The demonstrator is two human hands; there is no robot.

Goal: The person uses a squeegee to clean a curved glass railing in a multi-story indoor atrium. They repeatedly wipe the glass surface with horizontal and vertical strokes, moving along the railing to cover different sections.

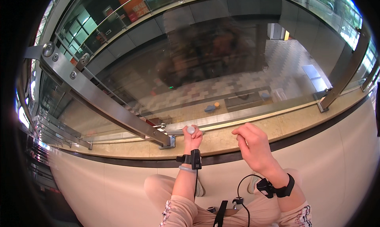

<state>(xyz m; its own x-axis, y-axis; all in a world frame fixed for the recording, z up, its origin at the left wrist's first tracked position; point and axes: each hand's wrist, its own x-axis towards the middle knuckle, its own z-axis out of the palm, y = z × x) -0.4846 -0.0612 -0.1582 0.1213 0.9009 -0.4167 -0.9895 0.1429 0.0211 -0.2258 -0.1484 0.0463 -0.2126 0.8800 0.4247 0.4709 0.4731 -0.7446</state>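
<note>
My left hand (194, 141) is closed around a small round item with a pale, whitish flat top (191, 130), perhaps a cap or a small container; the fingers hide the rest. It is over the beige stone ledge (219, 142), close to the foot of a metal railing post (118, 108). To the right, apart from it, my right hand (253, 144) hovers over the same ledge with bent fingers. Its fingertips are partly hidden, and nothing shows in its grasp.
A glass panel (142, 90) stands beyond the ledge, with a tiled lower floor (285, 66) seen through it. Another metal post (346, 72) rises at the right. Black straps with small devices circle both wrists, and a cable (246, 176) hangs near my lap.
</note>
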